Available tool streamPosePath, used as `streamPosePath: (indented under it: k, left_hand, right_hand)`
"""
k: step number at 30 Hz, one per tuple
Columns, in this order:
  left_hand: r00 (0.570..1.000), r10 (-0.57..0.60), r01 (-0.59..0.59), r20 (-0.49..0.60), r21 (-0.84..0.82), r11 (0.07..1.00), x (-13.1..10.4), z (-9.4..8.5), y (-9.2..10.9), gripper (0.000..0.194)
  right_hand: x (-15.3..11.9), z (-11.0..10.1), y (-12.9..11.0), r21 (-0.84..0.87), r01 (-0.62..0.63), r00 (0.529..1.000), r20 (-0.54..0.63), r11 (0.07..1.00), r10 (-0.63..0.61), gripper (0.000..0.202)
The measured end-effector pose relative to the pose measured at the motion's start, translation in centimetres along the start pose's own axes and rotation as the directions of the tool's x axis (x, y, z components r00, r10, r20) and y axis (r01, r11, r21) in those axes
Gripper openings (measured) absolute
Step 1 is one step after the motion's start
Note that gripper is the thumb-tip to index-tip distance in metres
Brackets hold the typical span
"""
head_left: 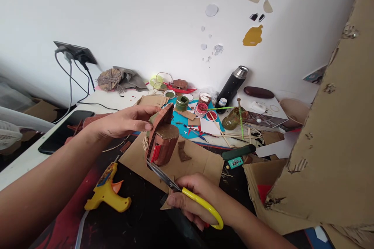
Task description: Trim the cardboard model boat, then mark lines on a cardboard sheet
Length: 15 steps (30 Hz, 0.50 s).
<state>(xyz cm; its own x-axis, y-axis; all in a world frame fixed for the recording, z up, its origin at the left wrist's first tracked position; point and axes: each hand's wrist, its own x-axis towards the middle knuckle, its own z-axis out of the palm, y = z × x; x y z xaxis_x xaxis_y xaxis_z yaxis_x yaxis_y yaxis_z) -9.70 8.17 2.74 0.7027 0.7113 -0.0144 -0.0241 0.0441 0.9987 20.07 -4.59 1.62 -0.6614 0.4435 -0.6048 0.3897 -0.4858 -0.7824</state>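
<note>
In the head view, the left hand (128,120) holds one brown-painted cardboard model (167,148) over one flat cardboard sheet (209,159), and the right hand (197,198) grips one pair of yellow-handled scissors (205,204), tips at the model's lower edge. One yellow glue gun (108,194) lies left; one black flask (232,87) is behind.

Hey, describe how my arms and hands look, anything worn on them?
Your left forearm and right forearm are bare, with no sleeves in view. Left hand and right hand wear no gloves; no watch shows. Small dark smudges mark the left wrist.
</note>
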Motion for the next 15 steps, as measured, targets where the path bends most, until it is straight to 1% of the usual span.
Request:
streamPosePath:
  k: [4,7,11,15]
  left_hand:
    - [1.000,-0.020,0.020,0.004,0.012,1.000,0.07,0.08,0.32,0.056]
    - [1.000,-0.027,0.027,0.003,0.023,0.999,0.16,0.18,0.58,0.056]
    - [1.000,-0.021,0.021,-0.017,0.033,0.999,0.29,0.43,0.79,0.054]
    - [0.998,-0.017,0.018,-0.059,0.021,1.000,0.38,0.54,0.67,0.057]
  right_hand:
    - [0.01,-0.08,0.21,-0.007,0.039,0.999,0.006,0.999,-0.039,0.050]
    - [-0.09,-0.17,0.13,-0.052,0.052,0.999,-0.007,0.997,-0.053,0.045]
    - [-0.25,-0.38,-0.15,-0.138,0.040,0.998,-0.034,0.990,-0.045,0.049]
    - [-0.30,-0.39,0.20,-0.170,0.034,0.999,0.008,0.985,-0.033,0.053]
